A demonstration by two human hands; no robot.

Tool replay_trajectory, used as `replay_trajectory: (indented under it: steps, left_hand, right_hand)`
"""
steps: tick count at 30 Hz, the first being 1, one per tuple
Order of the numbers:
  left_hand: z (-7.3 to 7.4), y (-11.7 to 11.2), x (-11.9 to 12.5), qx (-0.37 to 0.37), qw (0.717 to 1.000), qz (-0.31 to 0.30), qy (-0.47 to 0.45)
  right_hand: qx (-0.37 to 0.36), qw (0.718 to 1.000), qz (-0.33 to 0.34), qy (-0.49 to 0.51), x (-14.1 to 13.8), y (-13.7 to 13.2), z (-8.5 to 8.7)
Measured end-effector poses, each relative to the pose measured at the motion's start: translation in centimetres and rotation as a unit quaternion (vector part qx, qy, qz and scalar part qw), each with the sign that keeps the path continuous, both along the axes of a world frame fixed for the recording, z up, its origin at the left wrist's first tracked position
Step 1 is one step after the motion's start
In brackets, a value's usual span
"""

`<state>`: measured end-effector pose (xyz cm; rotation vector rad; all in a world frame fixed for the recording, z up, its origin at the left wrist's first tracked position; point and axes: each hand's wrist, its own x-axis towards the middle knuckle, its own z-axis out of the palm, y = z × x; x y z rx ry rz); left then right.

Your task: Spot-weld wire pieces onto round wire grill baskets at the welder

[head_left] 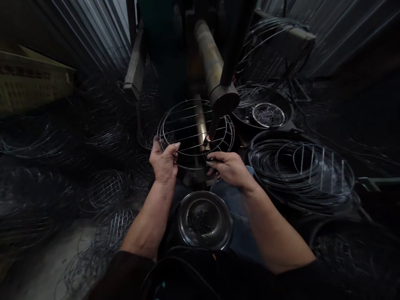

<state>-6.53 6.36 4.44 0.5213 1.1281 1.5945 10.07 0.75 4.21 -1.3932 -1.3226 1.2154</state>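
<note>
A round wire rack (184,129) with parallel cross wires is held out in front of me, below the machine's cylinder. My left hand (164,160) grips its left rim between thumb and fingers. At the near right side, my right hand (229,166) is closed in a pinch by the rim; a small dark piece seems to be at its fingertips, too small to name. Just above those fingers the pointed upper electrode (213,127) meets the rack near the brass-coloured lower bar (201,121). On my lap sits a metal bowl (205,241) with small dark wire pieces inside.
Coiled wire rings (268,175) and another rack fill a large pan on the right. Behind it, a pan holds a small metal dish (283,118). Finished-looking wire racks (108,189) pile up on the left. A yellow crate (34,83) stands far left.
</note>
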Motion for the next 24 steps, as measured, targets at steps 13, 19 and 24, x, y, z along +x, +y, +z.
replay_trajectory:
  steps: [13,19,24]
  left_hand:
    - [0.5,-0.2,0.5,0.017,0.999,0.010,0.028]
    - [0.2,-0.2,0.4,0.000,1.000,-0.001,0.011]
    - [0.5,-0.3,0.7,-0.001,1.000,0.013,0.009]
  right_hand:
    - [0.097,0.988,-0.121,-0.004,-1.0,-0.4,-1.0]
    - [0.075,0.971,-0.188,0.128,-2.1,-0.8,-1.2]
    - [0.053,0.954,-0.246,0.162,-2.8,-1.1,-1.1]
